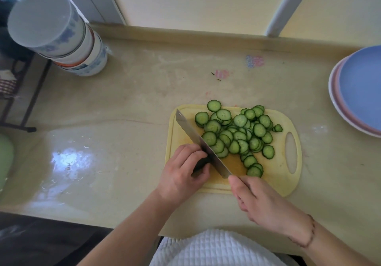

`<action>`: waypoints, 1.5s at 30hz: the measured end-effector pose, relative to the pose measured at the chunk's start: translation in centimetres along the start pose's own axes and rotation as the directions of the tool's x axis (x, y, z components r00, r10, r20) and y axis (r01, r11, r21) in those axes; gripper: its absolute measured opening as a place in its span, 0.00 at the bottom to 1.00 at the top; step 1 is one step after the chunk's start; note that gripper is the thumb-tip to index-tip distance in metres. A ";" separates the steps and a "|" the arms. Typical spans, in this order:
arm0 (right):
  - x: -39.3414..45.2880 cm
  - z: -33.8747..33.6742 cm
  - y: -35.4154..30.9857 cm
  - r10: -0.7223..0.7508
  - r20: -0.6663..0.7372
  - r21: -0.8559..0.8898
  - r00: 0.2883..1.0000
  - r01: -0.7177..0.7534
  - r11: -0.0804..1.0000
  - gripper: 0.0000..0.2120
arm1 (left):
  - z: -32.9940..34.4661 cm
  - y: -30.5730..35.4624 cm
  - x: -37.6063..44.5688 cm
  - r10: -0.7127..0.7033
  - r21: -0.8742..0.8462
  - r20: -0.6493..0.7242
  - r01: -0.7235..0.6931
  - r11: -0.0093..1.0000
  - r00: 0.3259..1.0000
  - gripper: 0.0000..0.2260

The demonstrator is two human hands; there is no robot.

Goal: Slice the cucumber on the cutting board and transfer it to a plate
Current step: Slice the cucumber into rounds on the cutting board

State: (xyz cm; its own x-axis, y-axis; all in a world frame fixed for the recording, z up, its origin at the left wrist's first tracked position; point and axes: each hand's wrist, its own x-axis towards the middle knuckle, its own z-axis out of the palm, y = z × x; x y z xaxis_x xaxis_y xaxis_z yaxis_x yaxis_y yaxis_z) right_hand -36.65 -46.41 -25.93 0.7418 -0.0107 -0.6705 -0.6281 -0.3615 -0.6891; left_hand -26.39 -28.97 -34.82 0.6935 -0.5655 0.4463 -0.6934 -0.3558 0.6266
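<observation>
A yellow cutting board point(276, 175) lies on the counter with a heap of several round cucumber slices point(239, 133) spread over its middle and far side. My right hand point(261, 201) grips the handle of a cleaver point(198, 140), whose blade runs diagonally across the board's left part, touching the slices. My left hand point(181, 175) is curled over a dark cucumber stub point(201, 165) right against the blade's left face; most of the stub is hidden by my fingers. A blue plate point(362, 88) sits on stacked plates at the right edge.
A tilted stack of bowls point(68, 41) stands at the back left of the beige counter point(123, 121). A raised lip runs along the counter's back. A metal rack point(18, 92) is beyond the left edge. The counter's front edge is close to my body.
</observation>
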 end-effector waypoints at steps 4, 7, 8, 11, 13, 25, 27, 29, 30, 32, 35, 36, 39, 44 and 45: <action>-0.2 -0.1 0.5 -0.017 -0.063 -0.010 0.998 0.017 1.000 0.26 | -0.1 0.1 -0.1 -0.008 0.003 0.007 0.008 1.000 1.000 0.07; -0.6 -0.3 0.4 -0.009 -0.068 0.031 0.998 0.011 0.999 0.25 | 0.1 -0.1 -0.2 0.006 0.006 -0.005 -0.006 1.000 1.000 0.06; -0.9 -0.3 0.4 -0.009 -0.059 0.044 0.998 0.011 0.999 0.25 | 0.2 -0.2 -0.3 0.010 0.003 -0.011 -0.010 1.000 1.000 0.06; -1.8 -0.2 0.6 -0.025 -0.035 0.091 0.999 0.028 0.995 0.26 | 0.2 -0.3 -0.4 0.010 -0.019 -0.029 -0.011 1.000 1.000 0.06; -2.3 -0.2 0.6 -0.044 -0.037 0.106 0.998 0.047 0.993 0.29 | 0.2 -0.2 -0.3 0.015 -0.032 -0.043 -0.016 0.999 0.999 0.07; -3.4 0.0 -0.4 -0.079 -0.075 0.013 0.994 0.080 0.997 0.26 | 0.2 -0.1 0.0 0.025 -0.057 -0.053 -0.028 0.998 0.998 0.10; -3.1 0.0 -0.3 -0.083 -0.073 -0.007 0.994 0.083 0.997 0.28 | 0.1 0.0 0.0 0.013 -0.060 -0.056 -0.016 0.998 0.998 0.09; -2.6 0.1 -0.6 -0.051 -0.051 0.010 0.997 0.051 0.999 0.27 | 0.1 0.0 0.0 0.003 -0.058 -0.053 -0.006 0.998 0.999 0.07; -2.1 0.1 -0.7 -0.031 -0.036 0.023 0.999 0.032 0.999 0.26 | 0.1 0.0 0.0 -0.001 -0.054 -0.050 -0.002 0.999 0.999 0.06; -0.9 0.3 -0.9 -0.021 -0.019 0.013 1.000 0.021 1.000 0.26 | 0.1 0.0 0.0 0.004 -0.046 -0.037 -0.006 0.999 0.999 0.05; 0.5 0.5 -0.7 -0.046 -0.039 -0.069 0.998 0.043 0.997 0.27 | 0.1 0.1 -0.1 -0.003 -0.043 -0.020 0.003 0.999 1.000 0.05; 0.7 0.4 -0.6 -0.048 -0.045 -0.074 0.998 0.044 0.996 0.27 | 0.0 0.1 -0.1 -0.014 -0.046 -0.019 0.013 0.999 1.000 0.05; 0.5 -0.1 -0.5 -0.043 -0.065 -0.058 0.997 0.039 0.998 0.27 | -0.1 0.1 -0.1 -0.026 -0.052 -0.027 0.025 0.998 0.999 0.04; -0.7 -0.1 -0.9 -0.031 -0.063 0.015 0.998 0.032 0.999 0.25 | 0.0 0.1 0.0 -0.009 -0.054 -0.048 0.006 0.999 0.999 0.04; -1.1 -0.1 -1.0 -0.036 -0.056 0.034 0.998 0.038 0.999 0.25 | 0.0 0.1 -0.1 -0.006 -0.059 -0.052 0.003 0.998 0.999 0.05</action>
State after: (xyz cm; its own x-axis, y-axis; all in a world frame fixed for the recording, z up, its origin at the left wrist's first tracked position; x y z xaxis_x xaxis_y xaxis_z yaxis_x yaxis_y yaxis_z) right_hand -36.85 -46.09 -24.48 0.7758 -0.0499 -0.6290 -0.6073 -0.3296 -0.7229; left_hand -26.52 -28.98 -34.76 0.7066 -0.5242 0.4753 -0.6788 -0.3125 0.6645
